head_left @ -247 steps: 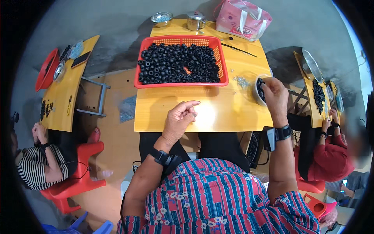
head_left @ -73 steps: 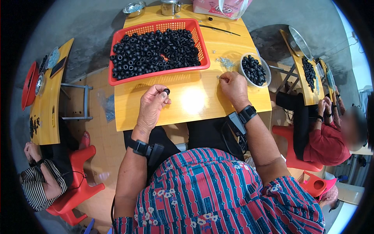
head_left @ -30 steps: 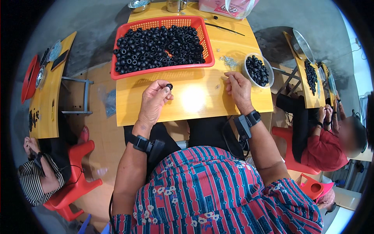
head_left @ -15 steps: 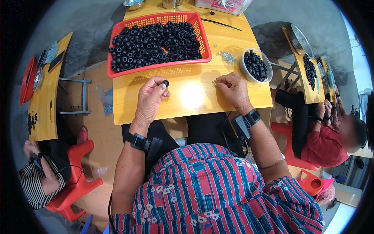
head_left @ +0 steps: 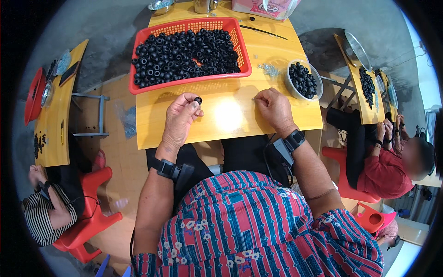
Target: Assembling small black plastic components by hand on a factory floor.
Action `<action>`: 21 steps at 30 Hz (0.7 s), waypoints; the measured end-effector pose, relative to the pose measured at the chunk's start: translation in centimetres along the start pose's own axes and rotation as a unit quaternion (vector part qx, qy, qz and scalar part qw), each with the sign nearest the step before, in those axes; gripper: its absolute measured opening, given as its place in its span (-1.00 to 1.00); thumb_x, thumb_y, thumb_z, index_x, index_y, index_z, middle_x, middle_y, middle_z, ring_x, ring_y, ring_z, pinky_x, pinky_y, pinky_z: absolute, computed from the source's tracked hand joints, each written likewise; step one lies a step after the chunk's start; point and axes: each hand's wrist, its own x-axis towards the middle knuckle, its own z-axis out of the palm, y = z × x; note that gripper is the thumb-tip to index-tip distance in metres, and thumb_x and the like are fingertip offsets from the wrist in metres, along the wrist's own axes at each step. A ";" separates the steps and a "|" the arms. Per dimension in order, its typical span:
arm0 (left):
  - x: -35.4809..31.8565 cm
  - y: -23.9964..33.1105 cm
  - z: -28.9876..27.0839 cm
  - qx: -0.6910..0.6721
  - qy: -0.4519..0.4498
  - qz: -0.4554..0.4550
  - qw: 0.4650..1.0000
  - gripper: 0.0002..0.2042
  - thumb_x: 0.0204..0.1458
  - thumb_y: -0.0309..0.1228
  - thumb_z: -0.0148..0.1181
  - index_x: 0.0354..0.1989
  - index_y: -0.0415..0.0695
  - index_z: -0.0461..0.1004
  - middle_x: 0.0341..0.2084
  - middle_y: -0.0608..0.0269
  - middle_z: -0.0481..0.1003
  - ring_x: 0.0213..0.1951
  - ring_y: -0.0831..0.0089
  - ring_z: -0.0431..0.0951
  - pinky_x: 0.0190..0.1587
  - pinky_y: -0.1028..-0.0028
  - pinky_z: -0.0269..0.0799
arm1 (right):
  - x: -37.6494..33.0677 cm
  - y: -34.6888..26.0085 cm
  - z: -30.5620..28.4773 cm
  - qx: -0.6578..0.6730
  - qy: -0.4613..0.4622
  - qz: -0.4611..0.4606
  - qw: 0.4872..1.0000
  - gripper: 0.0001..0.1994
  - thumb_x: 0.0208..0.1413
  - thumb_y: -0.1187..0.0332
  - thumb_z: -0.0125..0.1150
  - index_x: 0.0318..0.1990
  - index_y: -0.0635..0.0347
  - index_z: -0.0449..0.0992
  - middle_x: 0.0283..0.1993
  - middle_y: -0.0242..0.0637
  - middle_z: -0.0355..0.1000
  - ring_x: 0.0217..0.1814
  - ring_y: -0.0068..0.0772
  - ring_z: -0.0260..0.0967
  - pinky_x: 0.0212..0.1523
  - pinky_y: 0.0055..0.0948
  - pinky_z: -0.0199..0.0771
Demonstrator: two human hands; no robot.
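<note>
My left hand is closed in a pinch on a small black ring-shaped piece, held over the near left part of the yellow table. My right hand is closed too, its thumb and finger pressed together just above the table. A tiny pale speck shows at its fingertips, too small to name. Beyond my left hand stands a red basket, heaped with black ring-shaped pieces like the one I hold. A clear round tub with similar black pieces stands beside my right hand.
Small silvery bits lie scattered left of the tub. A thin black strip and a pink-and-white package are at the far side. Other people sit at side tables, one in a red shirt on the right.
My right fingertips have drawn closer together, and the silvery specks beside them show less. My left hand keeps its hold on the black piece. The whole view has shifted slightly.
</note>
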 end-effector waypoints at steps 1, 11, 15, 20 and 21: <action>0.0 0.0 -0.1 0.003 -0.003 -0.002 1.000 -0.88 0.10 -0.49 0.09 -0.20 -0.20 0.42 -0.37 0.38 0.39 -0.38 0.63 0.37 -0.21 0.56 0.39 | 0.1 0.0 0.1 0.000 0.011 -0.007 1.000 -0.91 -0.07 0.46 0.24 -0.38 0.25 0.54 -0.44 -0.19 0.45 -0.44 -0.27 0.42 -0.39 -0.42 0.43; 0.1 -0.2 -0.2 -0.015 -0.002 0.004 1.000 -0.88 0.11 -0.50 0.07 -0.19 -0.21 0.42 -0.37 0.37 0.38 -0.36 0.62 0.38 -0.21 0.55 0.39 | -0.1 0.1 -0.1 0.091 0.063 -0.002 0.994 -0.88 0.02 0.45 0.14 -0.31 0.28 0.54 -0.39 -0.06 0.45 -0.33 -0.07 0.43 -0.29 -0.30 0.41; -0.1 0.0 0.0 0.002 0.011 0.001 1.000 -0.88 0.12 -0.51 0.07 -0.19 -0.20 0.42 -0.38 0.38 0.38 -0.39 0.63 0.37 -0.20 0.53 0.40 | -0.4 1.3 0.5 0.157 0.076 0.099 0.980 -0.88 0.01 0.44 0.16 -0.32 0.29 0.54 -0.41 -0.04 0.45 -0.33 -0.04 0.43 -0.27 -0.28 0.41; 0.0 -0.1 -0.3 0.003 -0.008 0.001 1.000 -0.88 0.13 -0.50 0.04 -0.17 -0.16 0.41 -0.42 0.41 0.37 -0.37 0.63 0.35 -0.20 0.50 0.34 | -0.1 0.8 -0.8 0.402 0.013 0.254 0.880 -0.88 0.07 0.50 0.09 -0.26 0.29 0.53 -0.51 -0.31 0.42 -0.46 -0.49 0.40 -0.41 -0.56 0.39; 0.0 0.0 -0.1 0.004 -0.001 0.000 1.000 -0.88 0.13 -0.49 0.04 -0.17 -0.16 0.41 -0.42 0.41 0.37 -0.37 0.63 0.35 -0.20 0.50 0.34 | -0.1 0.2 -1.1 0.403 0.012 0.254 0.879 -0.88 0.07 0.50 0.09 -0.26 0.29 0.53 -0.51 -0.31 0.42 -0.46 -0.49 0.40 -0.41 -0.56 0.39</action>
